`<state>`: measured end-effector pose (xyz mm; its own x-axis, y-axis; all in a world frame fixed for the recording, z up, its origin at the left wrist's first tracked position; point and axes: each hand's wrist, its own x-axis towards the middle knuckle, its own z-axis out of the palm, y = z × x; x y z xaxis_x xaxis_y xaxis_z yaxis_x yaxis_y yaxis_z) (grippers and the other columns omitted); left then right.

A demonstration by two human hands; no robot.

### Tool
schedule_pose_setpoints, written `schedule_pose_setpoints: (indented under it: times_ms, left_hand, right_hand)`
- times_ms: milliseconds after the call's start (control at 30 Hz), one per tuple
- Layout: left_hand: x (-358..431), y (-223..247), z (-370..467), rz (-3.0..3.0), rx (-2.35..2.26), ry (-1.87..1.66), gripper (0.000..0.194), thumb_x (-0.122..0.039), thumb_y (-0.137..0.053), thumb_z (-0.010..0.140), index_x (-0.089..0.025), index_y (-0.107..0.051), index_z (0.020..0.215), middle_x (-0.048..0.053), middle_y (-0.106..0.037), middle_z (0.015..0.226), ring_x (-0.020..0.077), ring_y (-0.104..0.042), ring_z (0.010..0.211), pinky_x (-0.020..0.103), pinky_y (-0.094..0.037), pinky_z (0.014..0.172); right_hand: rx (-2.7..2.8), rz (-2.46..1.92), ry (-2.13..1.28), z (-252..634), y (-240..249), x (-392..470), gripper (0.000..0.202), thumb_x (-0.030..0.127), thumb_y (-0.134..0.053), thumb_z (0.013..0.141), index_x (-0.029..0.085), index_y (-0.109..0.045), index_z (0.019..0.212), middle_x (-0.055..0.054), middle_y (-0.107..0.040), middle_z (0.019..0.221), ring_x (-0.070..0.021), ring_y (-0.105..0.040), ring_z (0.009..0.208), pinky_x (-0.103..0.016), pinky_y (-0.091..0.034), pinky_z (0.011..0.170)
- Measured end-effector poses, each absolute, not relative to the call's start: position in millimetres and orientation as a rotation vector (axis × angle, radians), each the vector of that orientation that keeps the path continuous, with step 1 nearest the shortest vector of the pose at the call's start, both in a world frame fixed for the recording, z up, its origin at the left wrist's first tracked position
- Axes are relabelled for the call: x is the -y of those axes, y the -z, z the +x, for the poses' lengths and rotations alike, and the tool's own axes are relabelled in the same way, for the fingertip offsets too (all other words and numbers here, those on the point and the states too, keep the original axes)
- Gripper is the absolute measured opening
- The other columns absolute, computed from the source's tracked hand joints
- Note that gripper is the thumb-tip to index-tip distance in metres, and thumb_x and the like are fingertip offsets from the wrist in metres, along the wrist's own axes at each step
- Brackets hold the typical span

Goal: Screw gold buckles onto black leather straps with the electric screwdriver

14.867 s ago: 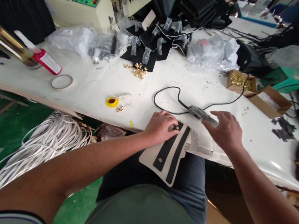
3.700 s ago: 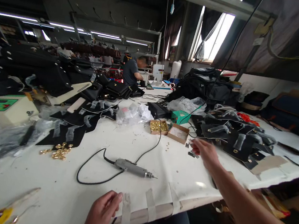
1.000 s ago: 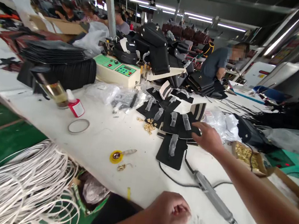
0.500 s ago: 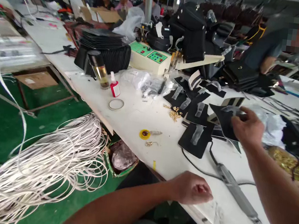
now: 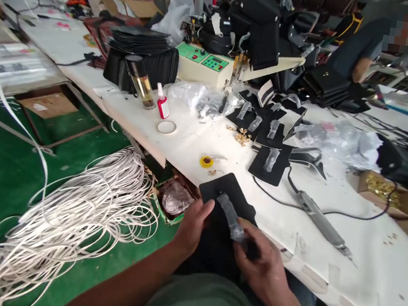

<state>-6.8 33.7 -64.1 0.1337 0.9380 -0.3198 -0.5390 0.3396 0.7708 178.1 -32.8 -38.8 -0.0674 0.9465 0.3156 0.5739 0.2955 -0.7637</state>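
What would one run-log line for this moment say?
left hand: gripping black panel | right hand: gripping plastic-wrapped strip on panel | corded grey tool: lying on white table

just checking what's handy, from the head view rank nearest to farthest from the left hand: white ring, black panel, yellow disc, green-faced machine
From the left hand:
1. Black panel: touching, at its left edge.
2. Yellow disc: just ahead, beyond the panel.
3. White ring: farther ahead, to the left.
4. Green-faced machine: farthest, toward the back.
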Motion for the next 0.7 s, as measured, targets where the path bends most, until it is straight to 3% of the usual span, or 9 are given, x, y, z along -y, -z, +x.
schedule_pose_setpoints:
  times_ms: [67, 167, 233, 367, 533, 700]
  left_hand:
    - [-29, 67, -24, 0.571, -1.002, -1.197, 0.047, -0.046, -0.085, 0.081, -0.017, -0.077, 0.118, 0.009, -0.081, 0.117, 0.0265, -0.075, 0.105, 0.037, -0.056, 0.096]
    - [-25, 72, -43, 0.494, -1.127, -1.256, 0.049, -0.046, -0.088, 0.076, -0.016, -0.079, 0.114, 0.009, -0.083, 0.111, 0.026, -0.077, 0.097, 0.038, -0.058, 0.093]
    - [-24, 73, -53, 0.472, -1.178, -1.271, 0.053, -0.047, -0.089, 0.074, -0.016, -0.078, 0.115, 0.01, -0.083, 0.111, 0.027, -0.078, 0.097, 0.039, -0.06, 0.093]
    - [-22, 70, -67, 0.523, -1.255, -1.252, 0.054, -0.049, -0.088, 0.076, -0.016, -0.077, 0.118, 0.01, -0.082, 0.113, 0.0273, -0.078, 0.099, 0.038, -0.06, 0.092]
    - [-20, 71, -72, 0.621, -1.312, -1.202, 0.048, -0.05, -0.085, 0.078, -0.017, -0.08, 0.112, 0.008, -0.083, 0.111, 0.0254, -0.077, 0.093, 0.034, -0.06, 0.084]
    - [-22, 74, -70, 0.651, -1.334, -1.175, 0.046, -0.052, -0.085, 0.078, -0.017, -0.08, 0.108, 0.008, -0.082, 0.109, 0.0231, -0.075, 0.086, 0.032, -0.059, 0.08]
  right_hand:
    - [1.907, -1.239, -0.744, 166, 35, 25, 0.041, 0.019, -0.066, 0.092, 0.025, -0.072, 0.132, -0.006, -0.081, 0.113, -0.0207, -0.079, 0.089, -0.03, -0.064, 0.081]
    - [1.918, -1.251, -0.866, 161, 24, -2, 0.024, 0.031, -0.068, 0.096, 0.025, -0.078, 0.118, -0.005, -0.082, 0.102, -0.0203, -0.078, 0.082, -0.029, -0.063, 0.072]
    - [1.84, -1.338, -0.767, 159, 21, -30, 0.022, 0.037, -0.068, 0.098, 0.024, -0.079, 0.109, -0.005, -0.082, 0.1, -0.0205, -0.077, 0.081, -0.03, -0.061, 0.069]
    - [1.999, -1.466, -0.465, 149, 28, -98, 0.022, 0.034, -0.064, 0.099, 0.023, -0.08, 0.11, -0.006, -0.079, 0.099, -0.0191, -0.073, 0.079, -0.031, -0.056, 0.073]
    - [2.375, -1.668, -0.213, 126, 39, -151, 0.03, 0.035, -0.056, 0.103, 0.025, -0.078, 0.12, -0.01, -0.074, 0.115, -0.0264, -0.068, 0.107, -0.034, -0.051, 0.081]
    - [2.641, -1.689, -0.143, 113, 40, -165, 0.032, 0.034, -0.049, 0.105, 0.022, -0.079, 0.105, -0.013, -0.073, 0.111, -0.0284, -0.065, 0.105, -0.037, -0.046, 0.083]
